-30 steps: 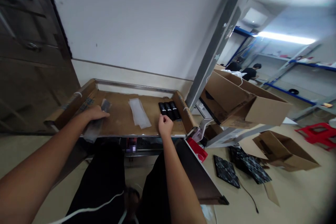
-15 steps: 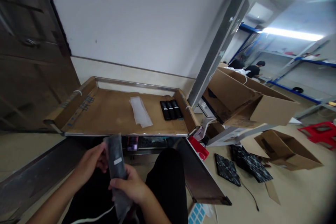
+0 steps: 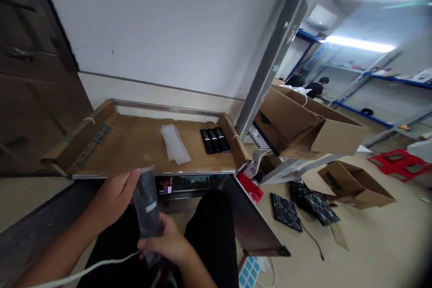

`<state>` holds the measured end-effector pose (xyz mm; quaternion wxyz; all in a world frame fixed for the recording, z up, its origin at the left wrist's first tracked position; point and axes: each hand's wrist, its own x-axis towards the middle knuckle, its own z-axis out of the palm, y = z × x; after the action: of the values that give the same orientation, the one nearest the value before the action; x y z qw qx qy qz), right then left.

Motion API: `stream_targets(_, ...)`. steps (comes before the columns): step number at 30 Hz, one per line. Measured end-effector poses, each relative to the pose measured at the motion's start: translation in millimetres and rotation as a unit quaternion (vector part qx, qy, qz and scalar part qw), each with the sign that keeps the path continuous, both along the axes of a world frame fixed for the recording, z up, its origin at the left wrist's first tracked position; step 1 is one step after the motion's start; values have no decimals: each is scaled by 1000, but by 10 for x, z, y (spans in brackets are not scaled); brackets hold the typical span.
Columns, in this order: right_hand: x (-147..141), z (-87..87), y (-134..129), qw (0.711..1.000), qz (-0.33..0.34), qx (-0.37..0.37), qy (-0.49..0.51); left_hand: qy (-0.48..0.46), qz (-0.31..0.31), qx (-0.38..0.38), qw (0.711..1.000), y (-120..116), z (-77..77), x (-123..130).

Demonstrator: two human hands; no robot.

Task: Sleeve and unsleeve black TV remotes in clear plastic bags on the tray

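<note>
Bag (image 3: 147,222), hazy plastic, with slim dark item and white label (image 3: 150,207) inside; tilted, over the lap, in front of the counter (image 3: 135,146). Right hand (image 3: 170,242): grip closed round the lower part, thumb across the front. Left hand (image 3: 114,195): at the upper edge, fingers partly hidden, closure impossible to tell. Step in hand, by judgement: two-handed handling of the bagged item. Next move: a call for steady lower hold, light upper fingers. Most of the bag above the right grip. Behind, on the counter: flat plastic sleeves (image 3: 175,144), overlapping; three black items (image 3: 214,140), side by side.
</note>
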<state>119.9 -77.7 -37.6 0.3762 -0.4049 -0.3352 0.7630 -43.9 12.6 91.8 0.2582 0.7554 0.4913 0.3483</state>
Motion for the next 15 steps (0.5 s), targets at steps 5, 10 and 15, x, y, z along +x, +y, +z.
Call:
stream_targets(5, -14, -12, 14, 1000, -23, 7, -8, 74, -98, 68, 990, 7, 387, 199)
stream_targets(10, -22, 19, -28, 998, -33, -4, -47, 44, -101, 60, 992, 7, 636, 245)
stream_targets(15, 59, -3, -65, 988, -74, 2, -136, -99, 160, 72, 979, 502, 806, -69)
